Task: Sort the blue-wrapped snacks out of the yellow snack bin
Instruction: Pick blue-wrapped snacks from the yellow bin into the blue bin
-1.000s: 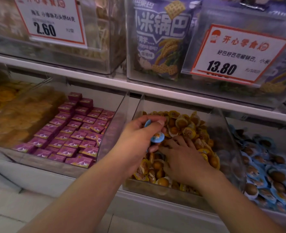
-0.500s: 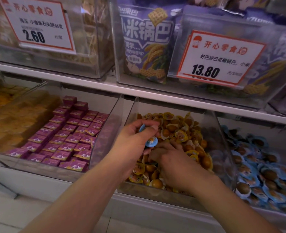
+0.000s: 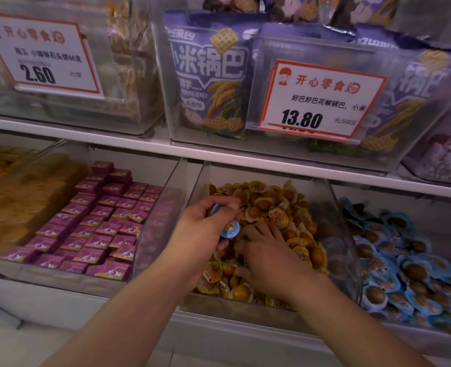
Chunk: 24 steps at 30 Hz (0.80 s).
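Note:
A clear bin (image 3: 337,223) on the lower shelf holds a heap of yellow-wrapped snacks (image 3: 274,207). My left hand (image 3: 205,229) hovers over the bin's left side, shut on blue-wrapped snacks (image 3: 229,229): one round blue pack shows under my thumb, another blue edge peeks out above it. My right hand (image 3: 269,258) lies palm down in the yellow heap, fingers spread and pushed among the packs. Whether it holds anything is hidden.
To the right, a bin of blue-wrapped snacks (image 3: 404,266). A bin of purple boxes (image 3: 97,229) stands to the left, with yellow packs (image 3: 17,197) beyond. Upper-shelf bins carry purple bags (image 3: 208,75) and price cards (image 3: 322,99). The shelf edge (image 3: 245,157) runs just above the bins.
The view has shifted slightly. My left hand still holds the blue snacks in about the same spot. My right hand has dug a little deeper and leftward in the yellow heap.

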Available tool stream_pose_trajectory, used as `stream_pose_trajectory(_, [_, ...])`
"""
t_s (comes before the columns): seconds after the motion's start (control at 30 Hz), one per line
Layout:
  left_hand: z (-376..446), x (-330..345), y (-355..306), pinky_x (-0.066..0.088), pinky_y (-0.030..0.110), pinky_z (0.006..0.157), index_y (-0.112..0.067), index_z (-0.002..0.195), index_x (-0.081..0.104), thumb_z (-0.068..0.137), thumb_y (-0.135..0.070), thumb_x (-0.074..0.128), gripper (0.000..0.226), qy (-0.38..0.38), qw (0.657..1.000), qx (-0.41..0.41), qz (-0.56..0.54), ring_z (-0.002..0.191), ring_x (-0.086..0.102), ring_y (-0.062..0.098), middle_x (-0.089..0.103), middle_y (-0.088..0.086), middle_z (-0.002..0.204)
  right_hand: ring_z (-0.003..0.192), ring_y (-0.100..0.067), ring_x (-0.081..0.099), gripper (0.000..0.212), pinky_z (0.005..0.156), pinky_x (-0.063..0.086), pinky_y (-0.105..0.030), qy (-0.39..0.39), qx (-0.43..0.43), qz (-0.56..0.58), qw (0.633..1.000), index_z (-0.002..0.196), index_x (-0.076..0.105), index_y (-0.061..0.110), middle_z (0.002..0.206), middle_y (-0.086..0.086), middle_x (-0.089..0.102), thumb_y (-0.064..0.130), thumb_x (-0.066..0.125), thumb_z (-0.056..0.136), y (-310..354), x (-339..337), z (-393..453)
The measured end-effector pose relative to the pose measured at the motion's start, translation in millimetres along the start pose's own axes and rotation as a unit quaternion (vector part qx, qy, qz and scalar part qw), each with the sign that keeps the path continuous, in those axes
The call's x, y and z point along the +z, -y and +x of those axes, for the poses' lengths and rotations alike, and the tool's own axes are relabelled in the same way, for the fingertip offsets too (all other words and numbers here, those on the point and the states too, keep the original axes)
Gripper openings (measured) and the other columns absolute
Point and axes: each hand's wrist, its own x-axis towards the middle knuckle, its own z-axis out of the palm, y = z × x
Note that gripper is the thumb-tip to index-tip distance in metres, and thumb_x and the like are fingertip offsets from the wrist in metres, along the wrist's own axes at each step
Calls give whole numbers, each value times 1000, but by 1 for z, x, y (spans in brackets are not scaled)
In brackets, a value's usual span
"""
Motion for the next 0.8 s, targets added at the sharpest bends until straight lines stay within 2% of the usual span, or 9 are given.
stream_pose_trajectory(0.17, [1, 4, 2, 35, 26, 43, -16, 96, 75, 95, -18, 63, 13, -34, 999, -25, -13, 55, 50, 14, 66, 6, 80, 136, -21, 21, 32, 119, 15, -44, -33, -6, 80, 996, 110, 67, 27, 140, 4, 40, 50, 57, 90, -4, -4, -6])
stream_pose_trajectory(0.27, [4, 7, 3, 35, 28, 46, -11, 99, 74, 96, -15, 61, 14, -49, 998, -38, -22, 54, 49, 15, 64, 9, 81, 129, -16, 35, 27, 111, 29, -37, -108, 24, 182, 977, 106, 71, 25, 134, 9, 50, 44, 58, 94, -8, -12, -11])
stream_pose_trajectory(0.37, [6, 11, 3, 40, 34, 54, -9, 100, 73, 97, -13, 59, 15, -65, 996, -43, -42, 45, 45, 14, 62, 14, 84, 105, -7, 54, 14, 92, 44, -30, -182, 81, 275, 941, 94, 73, 23, 107, 10, 62, 31, 62, 95, -12, -18, -19])
stream_pose_trajectory(0.47, [6, 15, 4, 35, 28, 49, -13, 99, 73, 97, -17, 60, 14, -100, 994, -38, -5, 48, 45, 14, 64, 11, 83, 74, 3, 58, 15, 63, 43, -16, -239, 147, 372, 885, 86, 68, 31, 78, 15, 63, 30, 58, 98, -10, -26, -30])
stream_pose_trajectory(0.53, [3, 21, 5, 40, 28, 51, -21, 95, 73, 96, -23, 62, 11, -131, 991, -14, 18, 55, 53, 14, 68, 5, 83, 75, 0, 64, 23, 67, 50, -16, -272, 207, 477, 810, 82, 69, 31, 79, 7, 70, 26, 56, 99, -4, -34, -36])
stream_pose_trajectory(0.57, [1, 25, 6, 45, 26, 55, -24, 94, 73, 95, -24, 63, 10, -143, 989, 11, 34, 60, 59, 13, 70, 1, 83, 78, -6, 69, 24, 72, 56, -24, -262, 236, 559, 750, 83, 71, 27, 85, 0, 74, 24, 55, 100, -2, -37, -39])
stream_pose_trajectory(0.67, [-12, 45, 9, 53, 25, 71, -31, 97, 69, 96, -26, 63, 7, -125, 974, 135, 133, 81, 68, 5, 72, -8, 87, 83, -28, 72, 26, 69, 60, -40, -132, 221, 840, 477, 101, 72, 7, 102, -17, 72, 20, 50, 100, 13, -50, -47])
stream_pose_trajectory(0.7, [-18, 52, 11, 53, 26, 76, -34, 99, 66, 96, -29, 62, 7, -107, 958, 185, 194, 87, 66, 5, 69, -9, 92, 88, -28, 71, 34, 73, 59, -39, -96, 206, 881, 416, 108, 72, 4, 108, -17, 70, 25, 47, 98, 16, -54, -50])
stream_pose_trajectory(0.8, [-30, 71, 13, 45, 37, 86, -36, 112, 57, 95, -41, 51, 19, -41, 873, 306, 376, 100, 55, 11, 56, -15, 107, 114, -27, 67, 53, 99, 50, -37, -73, 181, 922, 334, 120, 71, 5, 124, -16, 68, 45, 45, 96, 16, -66, -58])
